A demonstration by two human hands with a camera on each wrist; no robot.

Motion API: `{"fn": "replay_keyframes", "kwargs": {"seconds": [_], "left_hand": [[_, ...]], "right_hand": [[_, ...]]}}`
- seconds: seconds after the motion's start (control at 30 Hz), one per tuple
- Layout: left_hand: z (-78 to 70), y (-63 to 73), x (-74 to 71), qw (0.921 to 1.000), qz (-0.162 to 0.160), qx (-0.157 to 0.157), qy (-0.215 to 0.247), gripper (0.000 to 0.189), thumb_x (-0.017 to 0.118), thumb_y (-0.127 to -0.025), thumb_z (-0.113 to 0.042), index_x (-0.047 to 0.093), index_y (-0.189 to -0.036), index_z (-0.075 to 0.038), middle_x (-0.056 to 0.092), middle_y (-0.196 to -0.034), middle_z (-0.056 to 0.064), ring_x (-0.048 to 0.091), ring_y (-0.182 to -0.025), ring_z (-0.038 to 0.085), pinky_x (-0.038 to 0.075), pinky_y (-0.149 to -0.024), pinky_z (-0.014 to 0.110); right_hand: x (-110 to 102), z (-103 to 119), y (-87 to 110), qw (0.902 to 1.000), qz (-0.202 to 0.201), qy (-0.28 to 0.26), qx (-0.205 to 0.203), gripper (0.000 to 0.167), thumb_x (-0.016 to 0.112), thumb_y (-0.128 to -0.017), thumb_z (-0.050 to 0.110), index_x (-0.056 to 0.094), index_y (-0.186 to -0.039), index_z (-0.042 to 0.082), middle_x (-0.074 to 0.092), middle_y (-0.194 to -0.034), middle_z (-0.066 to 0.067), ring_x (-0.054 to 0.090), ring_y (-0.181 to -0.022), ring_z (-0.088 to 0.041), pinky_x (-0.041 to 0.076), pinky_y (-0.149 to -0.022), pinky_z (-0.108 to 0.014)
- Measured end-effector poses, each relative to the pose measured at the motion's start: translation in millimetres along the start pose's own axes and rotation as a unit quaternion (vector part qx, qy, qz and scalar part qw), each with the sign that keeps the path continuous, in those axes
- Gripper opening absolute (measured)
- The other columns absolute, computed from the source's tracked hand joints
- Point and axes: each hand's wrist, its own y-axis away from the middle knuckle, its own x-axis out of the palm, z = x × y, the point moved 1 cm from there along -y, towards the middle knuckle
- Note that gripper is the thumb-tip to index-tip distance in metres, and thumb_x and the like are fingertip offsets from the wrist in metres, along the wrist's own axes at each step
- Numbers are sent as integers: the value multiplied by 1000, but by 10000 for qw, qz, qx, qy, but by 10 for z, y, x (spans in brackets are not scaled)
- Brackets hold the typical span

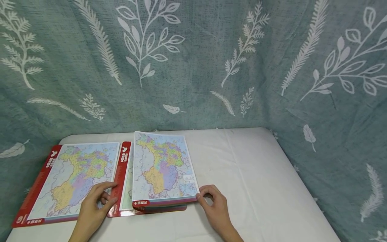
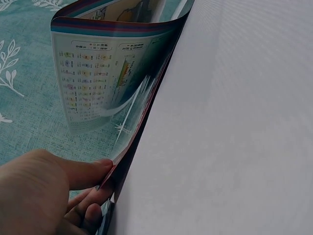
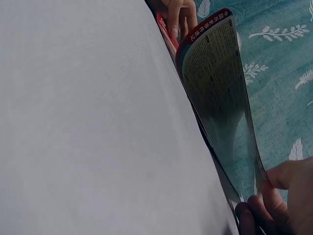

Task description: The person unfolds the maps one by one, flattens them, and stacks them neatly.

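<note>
A glossy map sheet (image 1: 163, 168) with a coloured political map is bent over, its left side curling in a loop above a lower leaf with a red strip (image 1: 121, 171). At the lower right corner of the bent-over part, my right hand (image 1: 215, 205) pinches the edge between thumb and fingers. My left hand (image 1: 92, 206) is at the red strip's lower end; in the left wrist view, its thumb and fingers (image 2: 100, 169) pinch the sheet's edge. The curled leaf's printed underside (image 3: 212, 68) shows in the right wrist view.
A second, similar map (image 1: 81, 178) with a red left strip lies flat at the left, alongside the bent one. A white cloth (image 1: 257, 174) covers the table. Teal curtains (image 1: 199, 60) with white leaf prints hang behind and at the sides.
</note>
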Motion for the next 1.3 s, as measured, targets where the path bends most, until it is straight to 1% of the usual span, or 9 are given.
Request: {"fn": "replay_keyframes", "kwargs": {"seconds": [0.27, 0.5, 0.67, 0.8, 0.9, 1.1, 1.3], "left_hand": [[12, -4, 8, 9999, -87, 62, -29, 55, 87, -78, 9, 72, -126, -12, 61, -118, 0, 53, -74, 2, 41, -67, 16], [26, -41, 5, 9997, -68, 139, 163, 55, 86, -78, 11, 72, -126, -11, 62, -119, 2, 53, -74, 4, 42, -67, 16], [22, -34, -2, 9998, -113, 90, 144, 55, 87, -77, 11, 72, -126, -11, 61, -119, 2, 53, -73, 3, 43, -66, 15], [22, -13, -8, 9997, -186, 58, 120, 56, 87, -76, 11, 72, -126, -11, 61, -120, 3, 54, -72, 3, 44, -66, 13], [19, -18, -12, 9998, -164, 41, 121, 56, 87, -77, 11, 72, -126, -11, 60, -120, 3, 54, -72, 3, 44, -66, 13], [15, -24, -15, 9999, -131, 4, 63, 55, 87, -78, 10, 72, -126, -12, 61, -118, 4, 54, -72, 3, 45, -66, 13], [14, -13, -7, 9998, -154, -59, 61, 55, 87, -77, 10, 72, -126, -12, 62, -116, 5, 54, -72, 4, 44, -66, 14]], "right_hand": [[-67, -38, 3, 10000, 19, -15, -10, 18, 81, -94, 16, 66, -84, 22, 70, -109, 3, 68, -108, -16, 57, -95, -25], [-132, -72, 5, 10000, 48, -17, 12, 17, 81, -94, 17, 67, -85, 20, 70, -108, 2, 68, -108, -17, 57, -95, -24], [-192, -91, -5, 10000, 8, 37, 38, 17, 80, -94, 16, 66, -86, 19, 70, -108, 1, 69, -106, -16, 57, -94, -23], [-247, -104, -18, 10000, 56, 67, 37, 16, 80, -95, 17, 66, -87, 19, 70, -109, 1, 69, -106, -16, 56, -94, -23], [-295, -124, -21, 9999, 84, 77, 13, 15, 79, -96, 18, 67, -88, 18, 70, -109, 1, 69, -107, -16, 56, -95, -23], [-397, -185, -21, 9997, 190, 116, -97, 13, 78, -96, 13, 66, -91, 14, 70, -110, -1, 69, -106, -15, 57, -95, -23], [-504, -218, -31, 9998, 153, 51, 131, 12, 77, -96, 15, 66, -92, 13, 70, -111, -3, 70, -104, -13, 57, -94, -22]]}}
